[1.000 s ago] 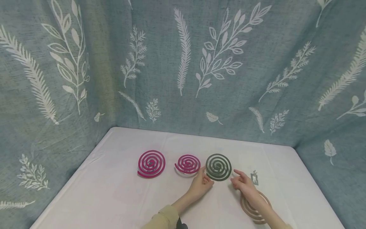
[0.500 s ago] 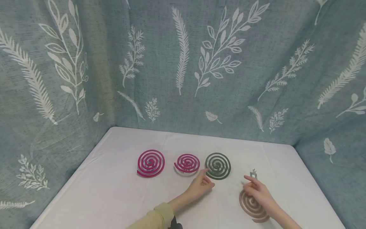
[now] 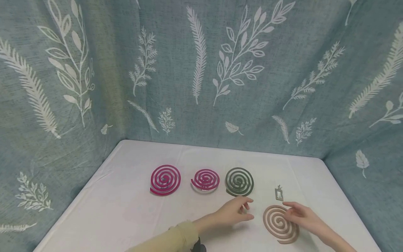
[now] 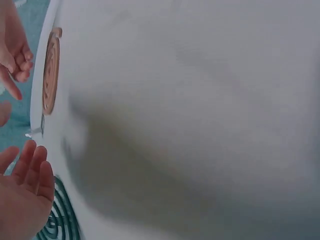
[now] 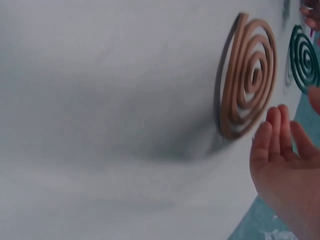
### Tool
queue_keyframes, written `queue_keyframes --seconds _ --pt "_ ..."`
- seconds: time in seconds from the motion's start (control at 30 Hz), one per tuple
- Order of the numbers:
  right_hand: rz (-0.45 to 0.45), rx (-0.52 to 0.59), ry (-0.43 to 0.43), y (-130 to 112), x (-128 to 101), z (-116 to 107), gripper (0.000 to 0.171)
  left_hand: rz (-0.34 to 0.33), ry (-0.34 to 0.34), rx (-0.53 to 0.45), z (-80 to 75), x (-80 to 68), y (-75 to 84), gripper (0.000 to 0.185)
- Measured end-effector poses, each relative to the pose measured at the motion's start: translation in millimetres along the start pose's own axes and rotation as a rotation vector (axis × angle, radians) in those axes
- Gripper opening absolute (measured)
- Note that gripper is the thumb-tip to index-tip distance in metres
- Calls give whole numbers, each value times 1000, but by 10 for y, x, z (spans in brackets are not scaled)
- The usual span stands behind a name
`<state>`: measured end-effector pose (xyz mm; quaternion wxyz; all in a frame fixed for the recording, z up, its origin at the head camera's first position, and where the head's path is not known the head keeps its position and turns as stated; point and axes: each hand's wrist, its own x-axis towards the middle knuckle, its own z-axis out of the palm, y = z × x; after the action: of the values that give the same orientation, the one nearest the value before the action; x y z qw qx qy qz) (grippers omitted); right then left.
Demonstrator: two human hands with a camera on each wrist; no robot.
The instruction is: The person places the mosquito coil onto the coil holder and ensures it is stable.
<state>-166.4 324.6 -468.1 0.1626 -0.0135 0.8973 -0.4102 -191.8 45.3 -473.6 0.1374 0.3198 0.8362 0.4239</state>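
In the head view my left hand [image 3: 234, 211] hovers with loose fingers just in front of the green mosquito coil [image 3: 239, 181], holding nothing. That coil sits raised over the cloth. My right hand [image 3: 303, 217] is over the right edge of a brown mosquito coil [image 3: 279, 221], its thumb overlapping the coil in this view. The right wrist view shows the brown coil [image 5: 257, 76] just beyond the extended fingertips, with nothing in the grasp. A small metal coil stand [image 3: 279, 199] is behind the brown coil.
Two magenta mosquito coils [image 3: 165, 179] [image 3: 205, 178] are raised off the surface to the left of the green one. The white-covered table [image 3: 126, 217] ends at a blue-green leaf-patterned curtain [image 3: 176, 70] at the back and sides.
My left hand has left the green coil's edge and come right and nearer. My right hand has moved away from beside the green coil, right to the brown one. The coils stay put.
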Motion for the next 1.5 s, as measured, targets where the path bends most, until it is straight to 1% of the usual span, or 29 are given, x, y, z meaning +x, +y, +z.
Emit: queue_keyframes --seconds 0.03,0.13,0.23,0.27,0.33,0.4,0.47,0.6,0.67,0.8,0.9,1.03,1.17,1.23,1.33,1.43,1.47,1.5 --pt "-21 -11 -28 16 -10 -39 60 15 -16 63 -12 21 41 50" --pt "-139 -57 -114 56 -51 -154 56 71 -57 251 -41 104 135 50" --pt "-240 -114 -151 85 -85 -237 52 144 -92 414 -44 195 176 50" --pt "-262 -135 -156 94 -90 -258 52 168 -106 450 -40 228 182 50" --pt "-267 -175 -160 109 -93 -290 54 197 -140 506 -20 285 179 51" --pt "-250 -218 -159 118 -90 -314 58 215 -171 554 16 339 165 53" --pt "-243 -271 -157 133 -76 -332 62 211 -192 594 63 384 148 55" --pt "-264 -344 -163 162 -34 -349 67 168 -207 658 172 433 124 59" --pt "-279 -366 -171 178 -15 -346 68 136 -207 661 219 435 123 61" --pt "-309 -400 -178 211 18 -324 72 86 -175 649 299 422 124 64" --pt "-319 -432 -168 229 36 -302 74 74 -137 647 340 418 115 65" --pt "-310 -459 -157 235 54 -279 75 55 -85 641 385 433 124 62" --pt "-298 -479 -129 232 57 -245 74 10 -30 612 410 457 133 58" --pt "-265 -491 -101 219 45 -209 73 -19 -3 579 409 467 119 56" --pt "-161 -479 -41 183 17 -143 73 -56 29 509 400 471 81 51" --pt "-61 -450 4 167 0 -96 74 -67 30 442 396 471 44 48" --pt "-41 -440 11 167 -3 -91 76 -64 27 429 396 473 33 49" --pt "-47 -443 11 174 -6 -95 77 -60 22 424 397 478 24 50"
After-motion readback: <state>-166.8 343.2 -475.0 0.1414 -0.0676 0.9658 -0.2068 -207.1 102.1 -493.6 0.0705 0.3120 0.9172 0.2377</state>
